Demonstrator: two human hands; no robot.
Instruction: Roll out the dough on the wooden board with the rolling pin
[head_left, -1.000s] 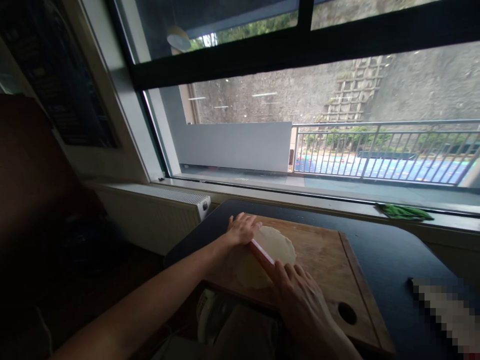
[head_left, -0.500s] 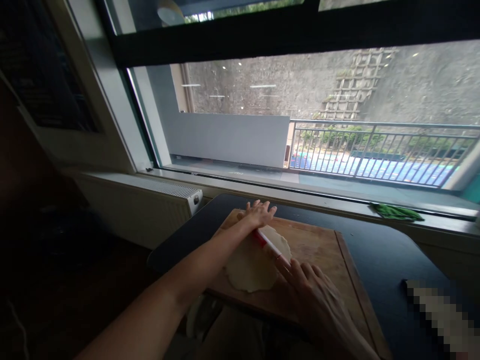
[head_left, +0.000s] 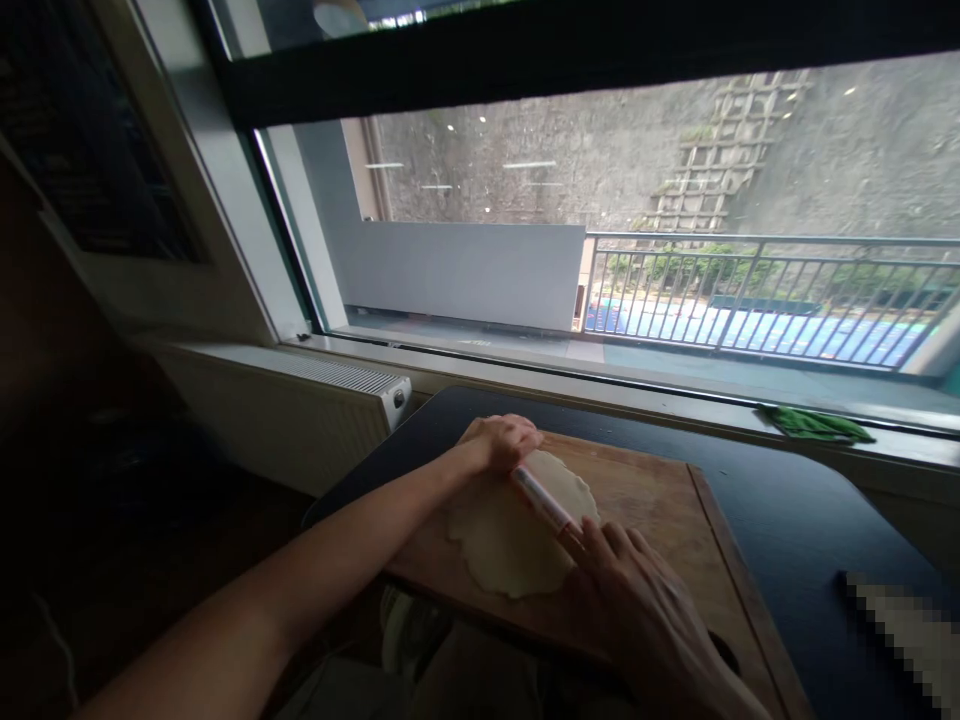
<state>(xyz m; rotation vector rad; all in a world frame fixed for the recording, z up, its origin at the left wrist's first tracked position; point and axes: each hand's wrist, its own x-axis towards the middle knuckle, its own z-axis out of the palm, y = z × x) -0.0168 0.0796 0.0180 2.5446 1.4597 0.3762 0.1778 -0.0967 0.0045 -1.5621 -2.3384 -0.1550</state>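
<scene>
A flat, uneven round of pale dough (head_left: 502, 545) lies on a wooden board (head_left: 660, 500). Across it runs a rolling pin (head_left: 546, 502) with a light, red-marked barrel, slanting from upper left to lower right. My left hand (head_left: 506, 440) is curled at the pin's far end, over the board's back left edge; its fingers are bent round. At the near end, my right hand (head_left: 637, 590) rests on the pin's handle, its fingers bent over it and partly hiding it.
The board sits on a dark table (head_left: 787, 510) below a window. A green cloth (head_left: 817, 424) lies on the sill (head_left: 675, 405). At the left is a white radiator (head_left: 300, 410). A blurred-out flat object (head_left: 907, 630) is at the right.
My left hand's fingers, spread before, are now curled in. The pin's barrel appears turned, with less red showing. The view has shifted slightly, and the dough looks lower and more to the right.
</scene>
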